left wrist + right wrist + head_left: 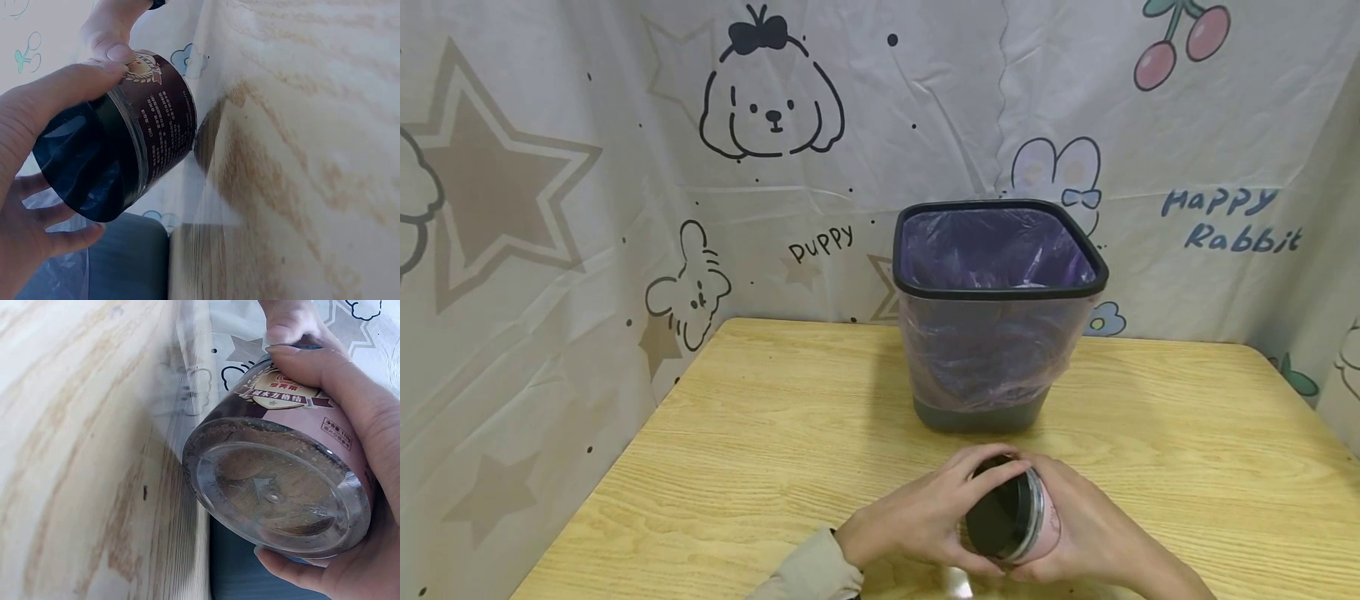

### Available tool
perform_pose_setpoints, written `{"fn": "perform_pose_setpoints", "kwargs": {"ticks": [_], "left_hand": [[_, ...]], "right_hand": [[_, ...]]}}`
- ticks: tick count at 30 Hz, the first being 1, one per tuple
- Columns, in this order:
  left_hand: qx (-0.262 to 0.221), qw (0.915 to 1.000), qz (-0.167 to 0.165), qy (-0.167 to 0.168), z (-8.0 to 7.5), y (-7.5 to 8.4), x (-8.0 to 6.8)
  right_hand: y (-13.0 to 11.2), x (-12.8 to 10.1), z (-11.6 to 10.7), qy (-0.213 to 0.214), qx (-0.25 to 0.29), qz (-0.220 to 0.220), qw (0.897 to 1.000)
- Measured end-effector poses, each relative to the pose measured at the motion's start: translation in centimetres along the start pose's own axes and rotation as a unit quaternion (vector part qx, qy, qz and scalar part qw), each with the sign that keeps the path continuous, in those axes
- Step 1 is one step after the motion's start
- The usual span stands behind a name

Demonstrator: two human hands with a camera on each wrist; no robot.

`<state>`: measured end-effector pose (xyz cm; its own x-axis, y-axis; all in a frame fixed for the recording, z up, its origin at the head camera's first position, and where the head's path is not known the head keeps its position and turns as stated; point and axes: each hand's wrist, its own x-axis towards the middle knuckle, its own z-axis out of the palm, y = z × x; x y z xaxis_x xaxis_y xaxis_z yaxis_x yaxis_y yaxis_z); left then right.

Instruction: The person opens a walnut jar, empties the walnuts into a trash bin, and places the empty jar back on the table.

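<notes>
A clear plastic jar (275, 487) with a black screw lid (1000, 521) and a pink and dark brown label (165, 112) is held tilted close over the table, its lid facing left. My left hand (925, 512) grips the lid, with thumb and fingers spread around its edge. Around the jar's body curls my right hand (1086, 521), its thumb lying along the label in the right wrist view. Through the transparent bottom, brownish crumbs or residue show along the inner edge.
Behind the hands stands a grey bin (977, 419) with a black rim (1000, 293) and a purple plastic liner (992, 358). All this is on a light wood-grain table (760, 433). A printed curtain (865, 167) hangs along the table's back and left side.
</notes>
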<state>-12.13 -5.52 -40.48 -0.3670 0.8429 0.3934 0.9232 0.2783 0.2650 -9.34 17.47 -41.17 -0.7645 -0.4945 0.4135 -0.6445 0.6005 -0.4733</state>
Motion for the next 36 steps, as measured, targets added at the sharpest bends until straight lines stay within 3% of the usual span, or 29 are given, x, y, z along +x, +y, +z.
{"fn": "perform_pose_setpoints", "kwargs": {"ticks": [13,20,36], "left_hand": [[-0.011,0.9999,0.001,0.009,0.22,-0.16,0.03],[-0.033,0.9990,0.030,0.010,0.15,-0.20,0.19],[-0.026,0.9995,0.007,0.018,0.07,-0.02,0.08]], "right_hand": [[-0.02,0.06,0.00,0.004,-0.007,-0.005,1.000],[-0.15,0.06,-0.03,-0.014,0.021,0.009,1.000],[-0.15,0.07,0.11,-0.003,0.009,0.003,1.000]]}}
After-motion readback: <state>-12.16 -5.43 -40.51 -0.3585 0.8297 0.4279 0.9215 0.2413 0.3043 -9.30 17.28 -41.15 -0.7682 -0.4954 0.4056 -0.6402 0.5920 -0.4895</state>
